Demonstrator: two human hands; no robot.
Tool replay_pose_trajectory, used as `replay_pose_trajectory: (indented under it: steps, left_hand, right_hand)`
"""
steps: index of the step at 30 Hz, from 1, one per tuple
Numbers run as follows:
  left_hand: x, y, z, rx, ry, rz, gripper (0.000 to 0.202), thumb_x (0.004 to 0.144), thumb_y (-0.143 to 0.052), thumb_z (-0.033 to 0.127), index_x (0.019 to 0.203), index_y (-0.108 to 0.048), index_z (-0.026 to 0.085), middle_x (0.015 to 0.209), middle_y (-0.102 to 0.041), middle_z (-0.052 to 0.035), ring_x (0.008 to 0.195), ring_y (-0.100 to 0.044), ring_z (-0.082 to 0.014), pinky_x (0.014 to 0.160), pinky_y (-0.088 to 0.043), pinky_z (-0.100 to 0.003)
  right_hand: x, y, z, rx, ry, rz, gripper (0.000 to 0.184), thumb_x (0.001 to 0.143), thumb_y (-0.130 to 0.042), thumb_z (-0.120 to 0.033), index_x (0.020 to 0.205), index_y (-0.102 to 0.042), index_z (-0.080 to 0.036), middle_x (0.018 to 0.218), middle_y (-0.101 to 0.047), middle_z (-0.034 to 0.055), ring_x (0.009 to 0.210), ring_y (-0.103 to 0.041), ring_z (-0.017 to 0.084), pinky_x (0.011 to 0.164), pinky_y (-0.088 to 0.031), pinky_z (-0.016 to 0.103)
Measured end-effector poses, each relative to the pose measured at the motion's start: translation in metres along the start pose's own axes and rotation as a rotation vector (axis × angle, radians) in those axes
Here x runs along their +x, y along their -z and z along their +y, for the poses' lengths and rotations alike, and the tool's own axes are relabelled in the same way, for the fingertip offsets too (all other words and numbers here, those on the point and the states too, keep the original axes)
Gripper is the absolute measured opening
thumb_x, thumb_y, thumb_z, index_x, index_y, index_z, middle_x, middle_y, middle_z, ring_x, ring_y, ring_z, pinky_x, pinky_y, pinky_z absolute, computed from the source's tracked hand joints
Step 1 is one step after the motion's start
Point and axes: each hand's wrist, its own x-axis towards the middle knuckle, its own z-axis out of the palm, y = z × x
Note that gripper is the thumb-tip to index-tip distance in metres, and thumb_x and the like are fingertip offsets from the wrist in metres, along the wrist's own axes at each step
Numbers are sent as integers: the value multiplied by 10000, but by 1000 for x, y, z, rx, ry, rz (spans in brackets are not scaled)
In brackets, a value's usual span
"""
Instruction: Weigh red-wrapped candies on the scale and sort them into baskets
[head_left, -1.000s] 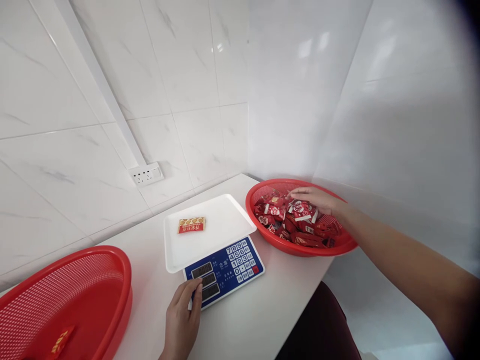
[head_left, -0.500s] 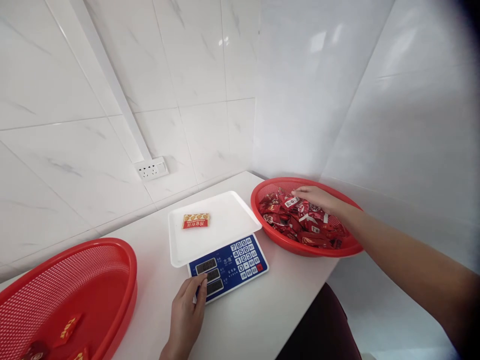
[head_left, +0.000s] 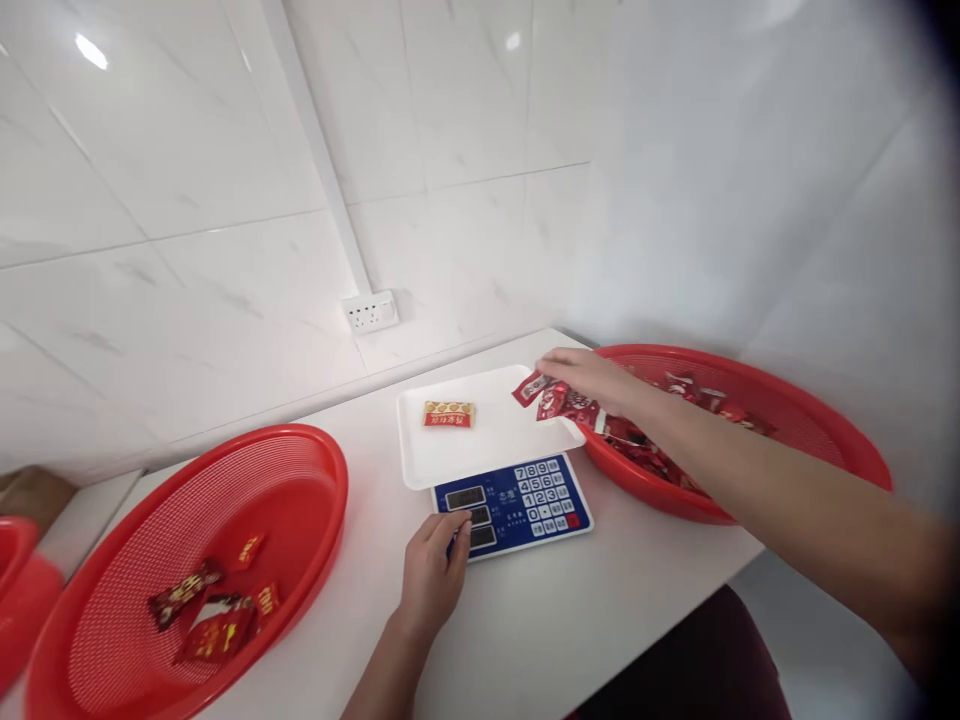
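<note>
Red packets held over the right end of the scale tray

Red packets are grasped by the right hand, their lower ends hanging loose above the tray's right edge, beside the right basket. The left hand is rested at the near left corner of the scale, fingertips against its displays; whether the corner is gripped cannot be told. On the left half of the tray, a cream-and-red packet is laid flat. More packets are heaped in the right basket, partly hidden by the right forearm. In the left basket, a few wrapped pieces are gathered toward the near side. Both baskets and the scale are supported by a white table. A socket is mounted on the far wall.
</note>
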Motion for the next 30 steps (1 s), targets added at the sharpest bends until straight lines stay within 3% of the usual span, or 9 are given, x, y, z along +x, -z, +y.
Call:
replay_pose_trajectory:
  steps: [5, 9, 18, 30]
  left_hand:
    - [0, 2, 2, 24, -8, 8, 211, 922, -464, 233, 973, -665, 193, 837, -717, -57, 754, -682, -143, 663, -567, -242]
    - [0, 3, 2, 17, -10, 25, 203, 922, -464, 218, 975, -658, 191, 831, -712, -55, 741, -677, -138, 653, -561, -237]
    - [-2, 2, 0, -1, -3, 23, 191, 917, -475, 220, 982, -654, 201, 839, -712, -47, 740, -676, -136, 647, -560, -233]
    - [0, 3, -1, 7, -9, 26, 205, 921, -466, 236, 977, -659, 199, 846, -717, -53, 758, -686, -144, 659, -569, -236]
  right_hand:
    - [15, -62, -7, -76, 85, -120, 128, 821, -610, -310, 774, -635, -193, 735, -672, 15, 632, -587, 127, 600, -451, 229]
    - [24, -76, -5, -56, 56, -104, 121, 824, -597, -287, 788, -652, -186, 830, -694, 25, 686, -608, 127, 613, -459, 224]
    - [18, -56, -1, -80, -19, 40, 167, 833, -610, -333, 797, -650, -175, 803, -682, 30, 594, -565, 105, 570, -442, 235]
    - [-2, -12, 7, -46, -80, 52, 130, 810, -646, -324, 780, -668, -199, 765, -711, 17, 591, -611, 116, 577, -477, 222]
